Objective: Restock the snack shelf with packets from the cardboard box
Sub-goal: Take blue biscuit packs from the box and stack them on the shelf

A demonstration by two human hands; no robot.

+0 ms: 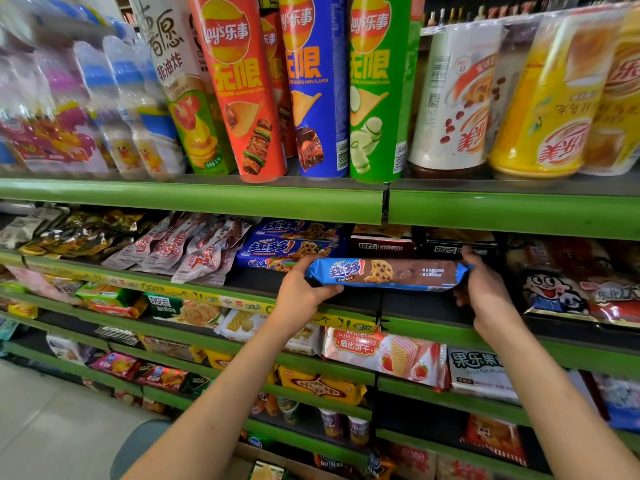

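A long blue and brown cookie packet [388, 273] is held level in front of the second shelf [426, 306]. My left hand [301, 289] grips its left end and my right hand [485, 289] grips its right end. Just behind and to the left lies a stack of the same blue cookie packets [291, 245] on that shelf. The cardboard box is out of view.
Tall chip tubes [311, 84] and drink cups [453, 98] stand on the top shelf. Dark boxes [381, 245] sit behind the held packet; red-white pouches [194, 247] lie left, cartoon bags [568, 285] right. Lower green shelves [346, 372] hold wafers and biscuits.
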